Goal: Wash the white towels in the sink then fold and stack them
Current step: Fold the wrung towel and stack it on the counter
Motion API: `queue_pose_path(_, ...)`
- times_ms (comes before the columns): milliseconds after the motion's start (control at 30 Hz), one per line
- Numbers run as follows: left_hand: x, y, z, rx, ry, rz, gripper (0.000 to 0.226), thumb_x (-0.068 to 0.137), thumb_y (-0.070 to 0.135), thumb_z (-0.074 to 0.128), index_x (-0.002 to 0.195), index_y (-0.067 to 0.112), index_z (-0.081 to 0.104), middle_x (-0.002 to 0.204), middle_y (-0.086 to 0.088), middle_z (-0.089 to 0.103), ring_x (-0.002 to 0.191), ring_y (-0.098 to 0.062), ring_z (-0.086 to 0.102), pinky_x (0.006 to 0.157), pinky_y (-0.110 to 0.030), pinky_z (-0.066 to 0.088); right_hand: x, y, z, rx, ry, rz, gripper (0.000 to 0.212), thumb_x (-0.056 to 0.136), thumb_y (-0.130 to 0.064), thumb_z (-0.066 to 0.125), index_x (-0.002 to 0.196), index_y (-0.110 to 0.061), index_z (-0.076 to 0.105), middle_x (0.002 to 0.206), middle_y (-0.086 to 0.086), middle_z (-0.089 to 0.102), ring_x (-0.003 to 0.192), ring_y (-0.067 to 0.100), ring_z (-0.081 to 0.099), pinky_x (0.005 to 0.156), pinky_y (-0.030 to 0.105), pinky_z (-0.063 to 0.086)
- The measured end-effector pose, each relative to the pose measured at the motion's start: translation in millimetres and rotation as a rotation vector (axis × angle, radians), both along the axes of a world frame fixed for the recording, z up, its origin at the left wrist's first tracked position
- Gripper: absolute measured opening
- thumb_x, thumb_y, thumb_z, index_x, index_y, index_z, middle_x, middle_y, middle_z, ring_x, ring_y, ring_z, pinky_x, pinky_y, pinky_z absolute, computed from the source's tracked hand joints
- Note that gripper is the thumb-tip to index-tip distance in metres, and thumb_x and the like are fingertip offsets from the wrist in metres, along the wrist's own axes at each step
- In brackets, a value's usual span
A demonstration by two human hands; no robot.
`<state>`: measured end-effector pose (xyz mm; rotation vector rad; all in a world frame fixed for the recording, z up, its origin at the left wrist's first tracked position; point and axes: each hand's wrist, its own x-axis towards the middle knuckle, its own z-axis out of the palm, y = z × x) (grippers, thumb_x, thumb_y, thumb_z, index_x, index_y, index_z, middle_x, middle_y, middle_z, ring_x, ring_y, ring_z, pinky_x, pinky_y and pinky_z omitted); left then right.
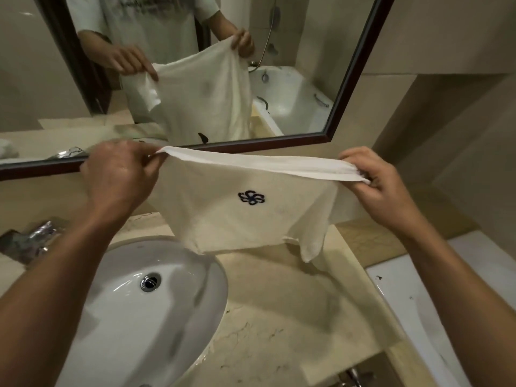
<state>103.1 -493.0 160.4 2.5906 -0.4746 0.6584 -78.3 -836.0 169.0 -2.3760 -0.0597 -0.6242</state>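
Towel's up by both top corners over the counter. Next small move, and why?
Probably bring the left hand across to the right hand, halving the towel. Each grip pinches a top corner, the towel hangs spread and clear of the sink, so folding looks next.

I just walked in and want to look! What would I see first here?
A white towel with a dark flower logo, stretched in the air between the left hand and right hand. Below it on the left sits the sink, and behind it a mirror shows the towel again.
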Motion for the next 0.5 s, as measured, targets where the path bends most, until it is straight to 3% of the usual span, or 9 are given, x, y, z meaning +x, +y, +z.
queue_pose_path(100, -1, -5, -5, -0.121, 0.134, 0.047, 0.025, 0.097, 0.038, 0.056, 0.11, 0.028, 0.075, 0.095, -0.012, 0.075, 0.095, -0.04, 0.065, 0.081, -0.046, 0.052, -5, 14, 7, 0.186, 0.074, 0.067, 0.029, 0.097, 0.003, 0.057, 0.101, -0.024, 0.069, 0.091, -0.019, 0.068, 0.086, -0.002, 0.061, 0.072, 0.015, 0.047)
queue_pose_path(167, -4, -11, -9, -0.221, 0.178, 0.039, 0.024, 0.098, 0.028, 0.056, 0.112, 0.023, 0.074, 0.103, -0.012, 0.074, 0.1, -0.037, 0.065, 0.087, -0.045, 0.05, -7, 20, 12, 0.273, 0.13, 0.109, 0.032, 0.096, 0.004, 0.056, 0.1, -0.024, 0.069, 0.088, -0.02, 0.069, 0.082, -0.002, 0.063, 0.069, 0.014, 0.05)
queue_pose_path(267, -9, -15, -15, -0.416, 0.23, -0.004, 0.025, 0.098, 0.023, 0.051, 0.113, 0.017, 0.07, 0.107, -0.009, 0.073, 0.097, -0.029, 0.068, 0.088, -0.044, 0.055, -10, 26, 14, 0.402, 0.176, 0.168, 0.018, 0.093, -0.014, 0.061, 0.101, -0.026, 0.072, 0.092, -0.014, 0.072, 0.084, 0.002, 0.066, 0.07, 0.019, 0.054)
queue_pose_path(367, -17, -14, -14, -0.698, 0.296, -0.119, 0.021, 0.091, 0.03, 0.046, 0.093, 0.027, 0.067, 0.091, -0.001, 0.069, 0.089, -0.024, 0.069, 0.08, -0.051, 0.06, -13, 29, 14, 0.445, 0.261, 0.224, 0.018, 0.091, -0.024, 0.066, 0.098, -0.038, 0.076, 0.096, -0.012, 0.072, 0.088, 0.007, 0.068, 0.071, 0.021, 0.054)
queue_pose_path(500, -34, -24, -3, -0.845, 0.409, -0.273, 0.021, 0.086, 0.043, 0.047, 0.077, 0.029, 0.06, 0.09, -0.012, 0.065, 0.089, -0.03, 0.066, 0.078, -0.046, 0.06, -9, 45, 21, 0.452, 0.41, 0.346, 0.021, 0.088, -0.019, 0.062, 0.107, -0.023, 0.071, 0.101, -0.013, 0.072, 0.095, 0.005, 0.068, 0.077, 0.018, 0.053)
